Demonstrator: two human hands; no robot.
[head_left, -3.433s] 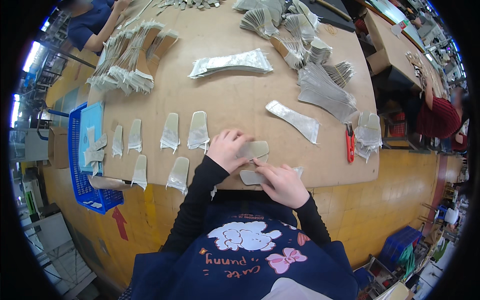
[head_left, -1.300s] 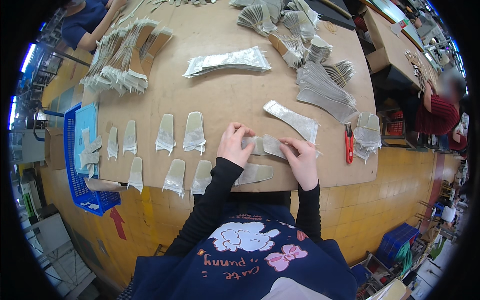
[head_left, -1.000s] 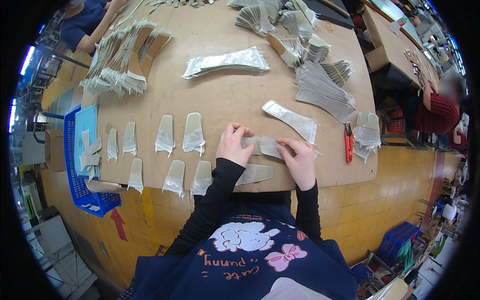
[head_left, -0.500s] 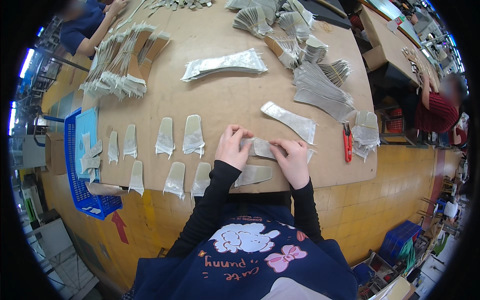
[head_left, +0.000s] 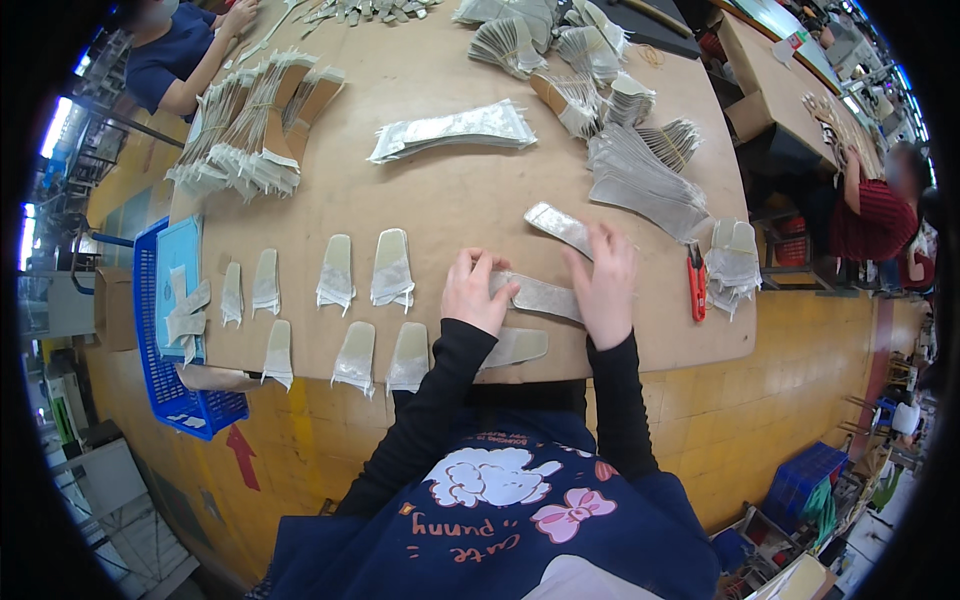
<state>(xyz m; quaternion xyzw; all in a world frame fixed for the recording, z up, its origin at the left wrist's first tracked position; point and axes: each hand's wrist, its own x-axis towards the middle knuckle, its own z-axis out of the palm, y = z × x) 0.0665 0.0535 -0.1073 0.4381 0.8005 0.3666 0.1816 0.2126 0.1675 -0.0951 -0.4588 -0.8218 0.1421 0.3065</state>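
My left hand (head_left: 474, 294) has its thumb and fingers around the end of a small grey piece (head_left: 506, 281) on the table. Against that piece lies a silvery-grey strip (head_left: 547, 297), whose right end passes under my right hand (head_left: 606, 287). The right hand is open, its fingers stretched over a second flared grey strip (head_left: 555, 226) and hiding its wide end. Close to my left wrist, nearer the table edge, lies a tapered piece (head_left: 522, 345) with a greenish-beige tip.
Small stacks of tapered pieces (head_left: 392, 265) stand in two rows at left. Bundled grey pieces (head_left: 640, 175) lie at right, near red-handled snippers (head_left: 696, 283). A silvery bundle (head_left: 455, 131) lies farther back. A blue basket (head_left: 165, 340) hangs by the left edge. Co-workers sit beyond.
My right hand has left the near strip's join and moved up and right onto the other flared strip. My left hand stays at the small piece, its fingers slightly shifted.
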